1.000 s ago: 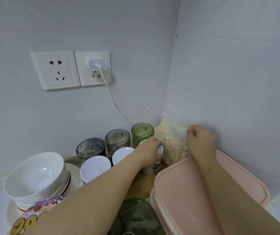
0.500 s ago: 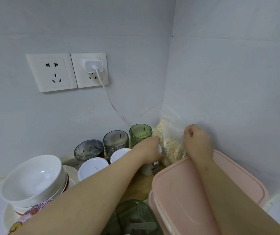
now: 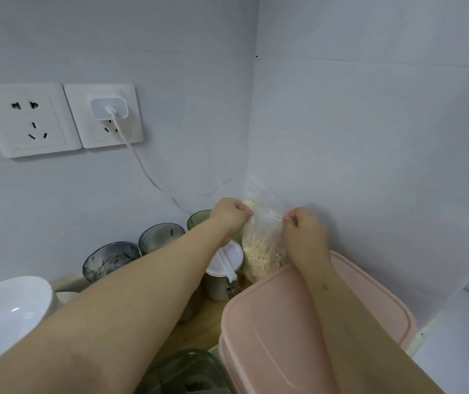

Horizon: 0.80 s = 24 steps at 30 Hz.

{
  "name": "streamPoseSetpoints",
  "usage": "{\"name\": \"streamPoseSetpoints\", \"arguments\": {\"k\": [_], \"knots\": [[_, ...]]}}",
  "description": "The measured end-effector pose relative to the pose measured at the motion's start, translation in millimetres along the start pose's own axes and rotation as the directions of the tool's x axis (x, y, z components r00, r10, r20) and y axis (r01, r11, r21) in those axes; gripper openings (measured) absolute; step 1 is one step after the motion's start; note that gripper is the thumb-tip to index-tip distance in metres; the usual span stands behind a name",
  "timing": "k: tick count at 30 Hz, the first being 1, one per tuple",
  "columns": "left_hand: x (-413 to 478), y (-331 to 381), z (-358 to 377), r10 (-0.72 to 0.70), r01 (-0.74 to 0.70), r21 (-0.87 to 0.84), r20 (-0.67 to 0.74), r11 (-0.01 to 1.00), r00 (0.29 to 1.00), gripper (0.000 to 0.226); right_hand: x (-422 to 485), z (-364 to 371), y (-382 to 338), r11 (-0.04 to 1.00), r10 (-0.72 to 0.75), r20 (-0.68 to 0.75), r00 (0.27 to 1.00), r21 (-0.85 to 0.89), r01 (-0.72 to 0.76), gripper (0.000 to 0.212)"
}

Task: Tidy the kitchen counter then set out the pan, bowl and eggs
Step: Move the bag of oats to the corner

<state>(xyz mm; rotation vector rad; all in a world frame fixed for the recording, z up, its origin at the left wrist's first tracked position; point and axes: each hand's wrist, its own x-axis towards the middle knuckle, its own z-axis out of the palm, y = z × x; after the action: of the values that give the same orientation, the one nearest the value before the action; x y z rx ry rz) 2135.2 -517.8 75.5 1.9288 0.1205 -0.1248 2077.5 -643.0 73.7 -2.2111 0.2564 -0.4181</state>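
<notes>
Lower right, filling that corner: a pink lidded box, lid on. Lower left, cut by the frame edge: the white bowl, upright, open side up, well apart from both hands. On the left wall: two white socket plates side by side, with a white charger plugged into the right-hand one and its cable trailing down toward the glassware. In the wall corner, just behind the pink lidded box: a clear bag of pale flakes, standing upright, top edge stretched between the hands. At the bottom edge: a green ribbed container, only partly visible. Just left of the clear bag: a jar with a white clip lid. Along the wall, in a row: a grey tumbler, a second grey tumbler, then a green tumbler half hidden by the left wrist. Left hand: fingers curled, pinching the bag's top left. Right hand: fingers curled too, pinching the top right.
</notes>
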Motion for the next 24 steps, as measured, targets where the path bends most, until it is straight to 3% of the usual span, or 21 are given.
{"name": "streamPoseSetpoints", "arguments": {"k": [3,7,10,17,24], "knots": [[2.1,2.2,7.4,-0.004,0.001,-0.143,-0.022,0.99,1.0,0.028,1.4,0.5,1.9,1.0,0.012,-0.02,1.0,-0.026,-0.013,0.021],[2.2,-3.2,16.9,-0.029,0.039,-0.178,0.06,0.983,0.998,0.019,-1.9,0.5,4.5,0.941,-0.011,-0.047,0.999,-0.338,-0.006,0.026],[-2.3,-2.5,20.0,-0.018,0.049,-0.197,0.155,0.979,0.988,0.035,-0.5,-3.8,8.0,0.891,-0.01,-0.095,0.995,-0.453,-0.034,0.025],[-10.9,-3.8,30.1,0.036,-0.009,-0.083,0.327,0.996,0.944,0.059,-3.1,-2.3,11.3,0.88,-0.053,-0.07,0.996,-0.475,0.013,0.04],[-16.7,-5.9,17.0,0.068,-0.077,0.031,0.213,0.997,0.975,0.048,-4.6,1.8,10.5,0.833,-0.118,-0.092,0.989,-0.551,0.048,0.031]]}}
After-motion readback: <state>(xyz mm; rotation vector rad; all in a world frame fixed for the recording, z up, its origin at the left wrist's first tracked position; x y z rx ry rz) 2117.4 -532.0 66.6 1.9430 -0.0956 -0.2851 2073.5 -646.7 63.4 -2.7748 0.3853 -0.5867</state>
